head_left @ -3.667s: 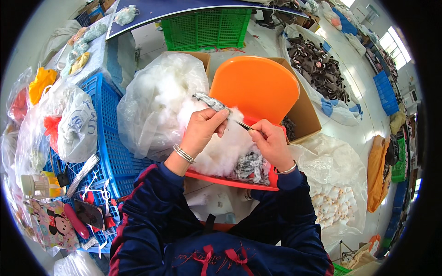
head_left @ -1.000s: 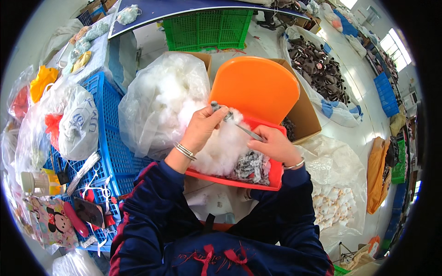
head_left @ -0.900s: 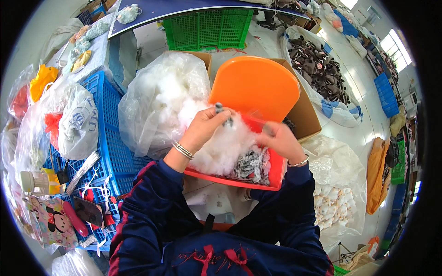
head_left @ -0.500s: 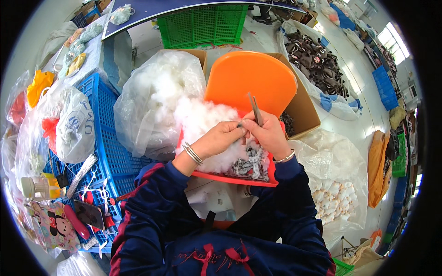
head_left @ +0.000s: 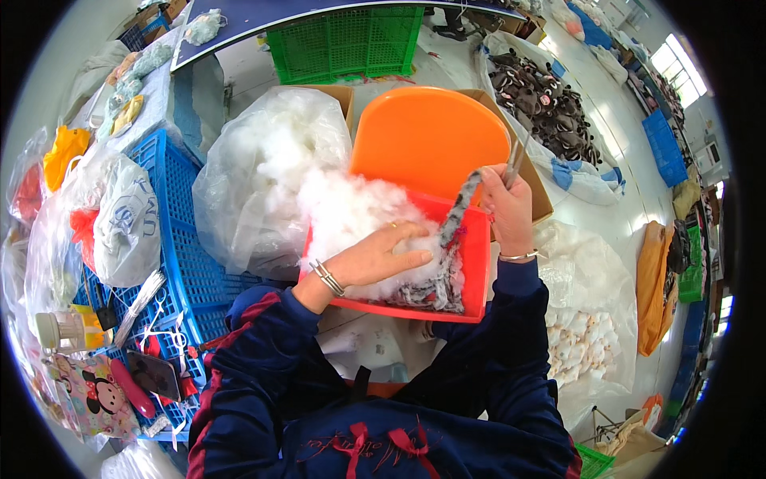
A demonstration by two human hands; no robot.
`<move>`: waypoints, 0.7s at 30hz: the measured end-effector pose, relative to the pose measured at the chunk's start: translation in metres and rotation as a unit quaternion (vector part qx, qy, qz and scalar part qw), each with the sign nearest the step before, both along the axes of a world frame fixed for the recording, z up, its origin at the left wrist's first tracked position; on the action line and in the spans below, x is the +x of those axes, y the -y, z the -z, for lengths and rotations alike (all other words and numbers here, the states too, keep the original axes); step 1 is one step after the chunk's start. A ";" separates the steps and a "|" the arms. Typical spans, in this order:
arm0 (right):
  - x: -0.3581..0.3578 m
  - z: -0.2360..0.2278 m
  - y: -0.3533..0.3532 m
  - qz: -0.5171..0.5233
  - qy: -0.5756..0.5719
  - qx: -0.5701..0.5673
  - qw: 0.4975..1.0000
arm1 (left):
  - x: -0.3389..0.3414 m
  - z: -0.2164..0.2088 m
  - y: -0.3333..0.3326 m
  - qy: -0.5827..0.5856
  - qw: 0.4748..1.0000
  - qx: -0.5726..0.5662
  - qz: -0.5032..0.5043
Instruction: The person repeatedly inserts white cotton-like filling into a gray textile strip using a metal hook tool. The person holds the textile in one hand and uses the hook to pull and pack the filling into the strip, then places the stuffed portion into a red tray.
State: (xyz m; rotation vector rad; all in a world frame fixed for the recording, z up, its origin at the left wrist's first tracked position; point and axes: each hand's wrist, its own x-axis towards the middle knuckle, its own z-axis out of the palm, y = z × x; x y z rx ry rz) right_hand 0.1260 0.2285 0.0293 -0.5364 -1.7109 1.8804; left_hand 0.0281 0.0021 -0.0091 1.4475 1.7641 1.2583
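My right hand (head_left: 511, 211) is raised over the right side of a red tray (head_left: 476, 267). Its closed fingers hold metal tweezers (head_left: 517, 156), tips pointing up, and the upper end of a grey-and-black fuzzy plush strip (head_left: 459, 207). The strip hangs down toward a pile of similar grey plush pieces (head_left: 435, 295) in the tray. My left hand (head_left: 379, 257) lies over white fluffy stuffing (head_left: 351, 203) in the tray, fingers stretched out and thumb apart, nothing in it. Whether the strip's lower end touches the pile I cannot tell.
An orange stool seat (head_left: 431, 140) stands behind the tray. A clear bag of stuffing (head_left: 239, 184) is at its left, beside a blue crate (head_left: 187, 263) with scissors and a phone on top. At right are a bag of white pieces (head_left: 582, 343) and a sack of dark plush pieces (head_left: 542, 104).
My hands, together over the tray before, have parted. The right moved up and right, drawing out the grey strip with the tweezers; the left opened and lowered onto the stuffing.
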 end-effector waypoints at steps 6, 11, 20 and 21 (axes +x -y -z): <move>-0.008 0.005 0.022 -0.041 0.000 -0.027 0.999 | 0.015 -0.006 -0.021 0.308 0.951 0.030 -0.005; -0.005 0.002 0.039 -0.118 0.065 -0.055 0.989 | 0.006 0.014 -0.032 0.326 0.945 0.035 0.009; -0.005 0.005 0.039 -0.056 0.061 -0.043 0.996 | 0.011 0.013 -0.028 0.271 0.962 0.036 -0.020; -0.007 0.004 0.040 -0.031 0.058 -0.042 0.997 | 0.010 0.015 -0.027 0.260 0.965 0.032 -0.025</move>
